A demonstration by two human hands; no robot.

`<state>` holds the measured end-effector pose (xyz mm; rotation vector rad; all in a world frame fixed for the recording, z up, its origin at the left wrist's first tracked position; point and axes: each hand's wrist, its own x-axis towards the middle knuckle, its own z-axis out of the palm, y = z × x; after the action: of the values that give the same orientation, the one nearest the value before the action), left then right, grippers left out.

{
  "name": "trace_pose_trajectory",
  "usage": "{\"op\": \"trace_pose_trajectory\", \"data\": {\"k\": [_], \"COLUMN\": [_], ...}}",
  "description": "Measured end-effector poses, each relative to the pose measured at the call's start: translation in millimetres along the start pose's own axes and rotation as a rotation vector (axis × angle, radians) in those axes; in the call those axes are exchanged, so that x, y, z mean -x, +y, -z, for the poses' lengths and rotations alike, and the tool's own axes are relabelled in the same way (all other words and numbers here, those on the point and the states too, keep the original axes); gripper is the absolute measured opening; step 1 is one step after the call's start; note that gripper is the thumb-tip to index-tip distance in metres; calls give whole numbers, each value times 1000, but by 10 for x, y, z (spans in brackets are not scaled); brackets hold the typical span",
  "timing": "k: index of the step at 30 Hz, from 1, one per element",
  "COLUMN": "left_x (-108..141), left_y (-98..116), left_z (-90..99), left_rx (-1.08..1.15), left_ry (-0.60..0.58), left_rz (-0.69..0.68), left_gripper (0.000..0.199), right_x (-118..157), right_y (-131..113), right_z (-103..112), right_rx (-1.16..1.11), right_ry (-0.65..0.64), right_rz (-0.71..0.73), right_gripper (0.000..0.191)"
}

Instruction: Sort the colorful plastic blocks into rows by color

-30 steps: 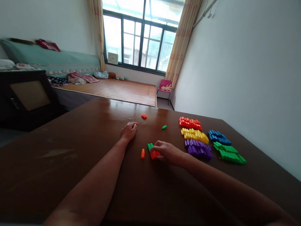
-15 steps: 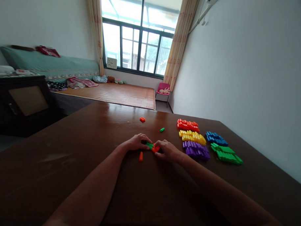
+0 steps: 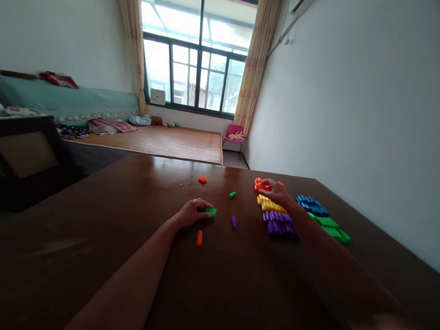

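Observation:
My left hand rests on the table, thumb and fingers pinched on a green plastic block. Over the red-orange pile reaches my right hand, its fingertips closed on an orange plastic piece; the palm covers part of that pile. A loose orange piece lies just below my left hand. Between the hands is a small purple piece. Farther back lie a small green piece and a joined orange piece.
On the brown table, sorted stacks of yellow, purple, blue and green pieces stand to the right, partly under my right forearm. Beyond the table are a bed and a pink chair.
My right hand has left the green block and moved right and away to the red-orange pile. The purple piece now shows where that hand was. My left hand still holds the green block.

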<state>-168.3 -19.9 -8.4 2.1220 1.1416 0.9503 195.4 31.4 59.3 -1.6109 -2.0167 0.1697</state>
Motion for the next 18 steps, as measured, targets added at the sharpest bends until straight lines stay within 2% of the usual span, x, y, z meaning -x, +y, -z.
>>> {"op": "trace_pose_trajectory", "data": {"k": [2,4,6,8,14,16,18], "left_x": [-7,-13,-19,-23,-6,-4,-7], "left_y": [-26,-52,-74,-85,-37,-20,-20], "left_z": [-14,-20,-23,-24,-13,-7,-4], "left_rx": [1,11,26,41,55,40,14], "left_ry": [21,40,50,50,37,22,-7], "left_rz": [5,10,15,22,50,41,16], "left_gripper": [31,32,32,33,29,29,29], "right_x": [-208,-368,-478,-556,-708,-727,-720], "right_y": [444,842,1137,1314,1455,1409,1264], "right_z": [152,232,233,173,-51,-67,-65], "right_rx": [75,126,170,220,335,355,369], "right_ry": [115,171,159,112,50,49,80], "right_rz": [-168,-292,-368,-405,-396,-392,-357], "right_gripper": [30,27,24,23,26,29,31]}}
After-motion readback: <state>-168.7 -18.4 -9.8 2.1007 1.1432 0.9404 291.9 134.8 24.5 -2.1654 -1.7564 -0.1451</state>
